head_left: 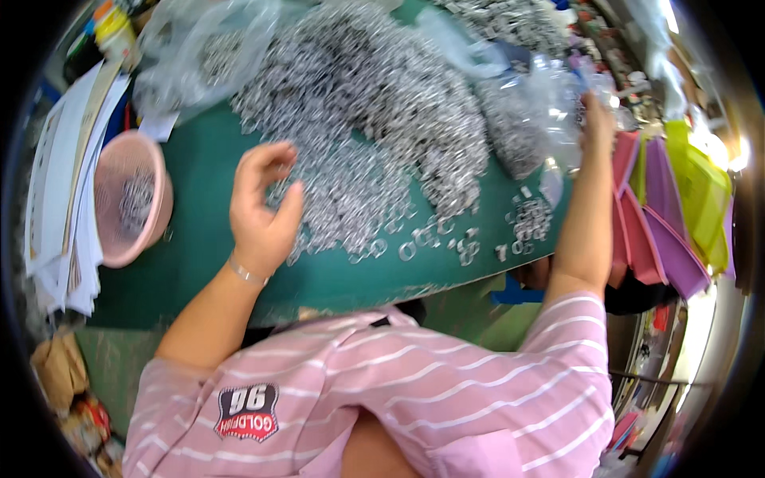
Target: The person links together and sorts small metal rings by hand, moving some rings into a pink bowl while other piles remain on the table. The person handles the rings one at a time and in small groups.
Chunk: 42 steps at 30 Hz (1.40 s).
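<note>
A big heap of small silvery metal rings (351, 88) covers the middle of the green table (199, 279), thinning out to scattered pieces near its front edge. Beside the heap's left edge is my left hand (267, 209), thumb and fingers apart and slightly curled, holding nothing that I can see. My right arm stretches far to the right, where my right hand (598, 123) is at a clear plastic bag (560, 111). Its fingers are blurred and partly hidden, so their grip does not show. Next to that bag lies another bag full of small grey metal pieces (514, 131).
A pink basket (163, 199) with some metal pieces stands at left, beside stacked papers (60, 183). Behind it lies a clear bag (171, 76); a yellow bottle (115, 36) is in the far left corner. Pink, purple and lime plastic bins (665, 207) crowd the right side.
</note>
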Available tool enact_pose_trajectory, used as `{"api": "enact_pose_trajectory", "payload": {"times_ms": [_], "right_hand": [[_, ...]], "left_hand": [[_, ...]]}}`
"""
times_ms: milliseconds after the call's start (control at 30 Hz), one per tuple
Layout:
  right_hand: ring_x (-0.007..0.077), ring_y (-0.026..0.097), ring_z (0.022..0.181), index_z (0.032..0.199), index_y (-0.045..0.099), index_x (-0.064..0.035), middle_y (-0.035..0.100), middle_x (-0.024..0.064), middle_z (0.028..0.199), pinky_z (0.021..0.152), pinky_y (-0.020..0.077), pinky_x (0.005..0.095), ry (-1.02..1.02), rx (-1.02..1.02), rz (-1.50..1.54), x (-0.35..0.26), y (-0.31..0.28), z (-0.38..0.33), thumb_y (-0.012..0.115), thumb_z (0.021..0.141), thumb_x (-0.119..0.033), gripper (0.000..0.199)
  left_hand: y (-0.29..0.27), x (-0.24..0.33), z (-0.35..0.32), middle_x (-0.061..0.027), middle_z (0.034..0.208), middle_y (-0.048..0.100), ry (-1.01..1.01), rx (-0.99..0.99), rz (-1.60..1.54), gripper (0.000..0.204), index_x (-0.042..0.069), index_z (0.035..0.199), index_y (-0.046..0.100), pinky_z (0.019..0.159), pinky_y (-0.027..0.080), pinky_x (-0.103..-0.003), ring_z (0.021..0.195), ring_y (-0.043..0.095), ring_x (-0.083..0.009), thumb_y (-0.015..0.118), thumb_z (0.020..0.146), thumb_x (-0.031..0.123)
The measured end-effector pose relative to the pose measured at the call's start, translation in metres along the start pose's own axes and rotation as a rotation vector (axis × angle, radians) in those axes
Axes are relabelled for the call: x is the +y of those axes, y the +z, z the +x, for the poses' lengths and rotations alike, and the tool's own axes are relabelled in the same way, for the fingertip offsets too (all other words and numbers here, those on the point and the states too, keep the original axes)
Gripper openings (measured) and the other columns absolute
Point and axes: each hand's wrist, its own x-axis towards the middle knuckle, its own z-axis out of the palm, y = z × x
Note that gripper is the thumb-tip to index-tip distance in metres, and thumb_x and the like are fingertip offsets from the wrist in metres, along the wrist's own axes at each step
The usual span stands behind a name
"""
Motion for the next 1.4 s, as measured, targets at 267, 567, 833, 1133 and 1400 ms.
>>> {"api": "enact_pose_trajectory", "payload": {"times_ms": [267, 567, 833, 1133, 1400], "right_hand": [[0.0189, 0.061, 0.090, 0.095, 0.064, -0.0029, 0.065, 0.0096, 0.097, 0.078, 0.0471, 0.0299, -0.600, -0.670, 0.265, -0.109, 0.015, -0.234, 0.061, 0.080, -0.002, 0.015], [0.0279, 0.059, 0.084, 0.087, 0.063, -0.0016, 0.063, 0.0113, 0.092, 0.073, 0.0477, 0.0343, -0.643, -0.723, 0.252, -0.086, 0.035, -0.320, 0.066, 0.074, 0.002, 0.014], [0.0290, 0.058, 0.077, 0.092, 0.061, -0.0015, 0.062, 0.0110, 0.087, 0.072, 0.0457, 0.0355, -0.556, -0.924, 0.190, -0.079, -0.008, -0.325, 0.070, 0.068, 0.001, 0.025], [0.0269, 0.059, 0.078, 0.096, 0.058, -0.0029, 0.061, 0.0120, 0.092, 0.072, 0.0464, 0.0350, -0.450, -0.859, 0.139, -0.063, -0.029, -0.338, 0.072, 0.065, 0.001, 0.034], [0.0262, 0.059, 0.086, 0.090, 0.064, -0.0037, 0.061, 0.0095, 0.092, 0.074, 0.0452, 0.0345, -0.580, -0.627, 0.072, -0.051, -0.032, -0.321, 0.068, 0.067, 0.002, 0.024]], "left_hand": [[0.003, 0.002, -0.007, -0.0066, 0.111, 0.057, 0.282, -0.625, 0.447, 0.042, 0.011, 0.099, 0.063, 0.092, 0.037, -0.042, 0.109, 0.050, -0.0274, 0.078, 0.060, 0.013], [0.005, -0.020, 0.002, -0.0073, 0.085, 0.061, 0.082, -0.260, 0.340, 0.010, 0.002, 0.081, 0.063, 0.067, 0.048, -0.028, 0.075, 0.059, -0.0201, 0.066, 0.072, -0.002], [-0.003, -0.014, 0.010, -0.0068, 0.099, 0.060, 0.118, -0.207, 0.340, 0.025, 0.004, 0.096, 0.065, 0.076, 0.048, -0.028, 0.086, 0.058, -0.0185, 0.072, 0.072, 0.006], [0.004, -0.006, 0.000, -0.0067, 0.109, 0.058, 0.131, -0.623, 0.482, 0.038, 0.008, 0.099, 0.064, 0.091, 0.039, -0.036, 0.103, 0.053, -0.0265, 0.076, 0.062, 0.009], [0.004, -0.010, 0.002, -0.0061, 0.107, 0.060, 0.141, -0.607, 0.453, 0.030, 0.008, 0.096, 0.066, 0.090, 0.040, -0.035, 0.102, 0.054, -0.0247, 0.074, 0.067, 0.009]]}}
